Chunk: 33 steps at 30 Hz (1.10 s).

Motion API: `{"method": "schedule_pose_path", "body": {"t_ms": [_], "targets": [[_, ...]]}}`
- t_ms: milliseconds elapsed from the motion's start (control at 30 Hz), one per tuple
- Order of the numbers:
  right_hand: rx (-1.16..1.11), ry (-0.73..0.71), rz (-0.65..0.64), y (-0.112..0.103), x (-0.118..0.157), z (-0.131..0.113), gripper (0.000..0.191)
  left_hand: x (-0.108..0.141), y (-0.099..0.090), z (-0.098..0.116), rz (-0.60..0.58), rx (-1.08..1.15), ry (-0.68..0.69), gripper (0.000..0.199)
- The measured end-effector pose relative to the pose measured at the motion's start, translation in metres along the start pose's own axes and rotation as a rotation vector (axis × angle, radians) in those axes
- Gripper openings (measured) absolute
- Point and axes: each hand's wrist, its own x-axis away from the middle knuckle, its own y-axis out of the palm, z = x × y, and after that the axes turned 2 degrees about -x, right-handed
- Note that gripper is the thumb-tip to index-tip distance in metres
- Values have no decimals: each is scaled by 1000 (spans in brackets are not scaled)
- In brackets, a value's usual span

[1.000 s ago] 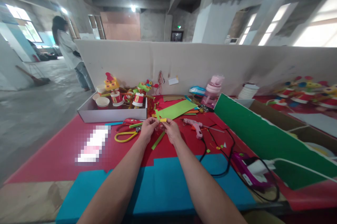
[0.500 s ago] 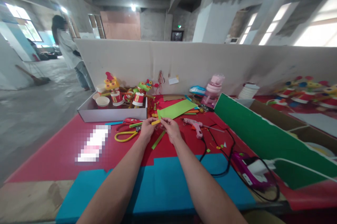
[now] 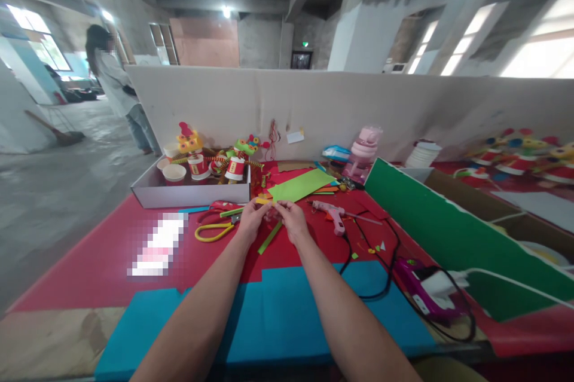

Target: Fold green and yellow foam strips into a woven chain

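My left hand (image 3: 252, 222) pinches a small yellow paper strip (image 3: 264, 201) over the red table covering. Close beside it, my right hand (image 3: 292, 220) has its fingertips closed on the strip's other end. A loose green strip (image 3: 269, 238) lies just below the hands. Behind them is a larger light green sheet (image 3: 302, 185). Yellow-handled scissors (image 3: 214, 232) rest to the left of my left hand, and a pink glue gun (image 3: 332, 216) lies to the right of my right hand.
A white box (image 3: 192, 195) holds paper cups and decorated figures. On the right are a green-sided box (image 3: 426, 232) and a purple power strip (image 3: 426, 295) with black cables. Blue sheets (image 3: 282, 316) lie under my forearms. A person (image 3: 114, 83) stands beyond the partition at left.
The yellow strip has turned and moved slightly up and left between my fingers. The green strip that stood upright at my fingertips no longer shows there.
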Motion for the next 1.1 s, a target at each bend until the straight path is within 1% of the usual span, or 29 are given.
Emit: {"method": "schedule_pose_path", "body": {"t_ms": [133,400,533,700,867,1000,1100], "targets": [[-4,15,-3,0,1,0,35,-2,-2,-2,46,-35,17,33],[-20,-9,1,1,-2,2,32,-2,-1,-2,19,-79,32,31],[-45,-22,-3,2,-1,2,33,-1,0,-1,23,-72,18,31],[-13,-46,11,2,-1,3,33,-1,-1,0,35,-87,-1,32],[14,-75,7,3,0,0,33,-2,-3,-2,23,-87,1,33],[-13,-95,25,4,1,-2,33,-3,-2,-4,24,-83,0,33],[-29,-86,5,6,3,-3,31,-3,-2,-4,23,-87,-1,33]]}}
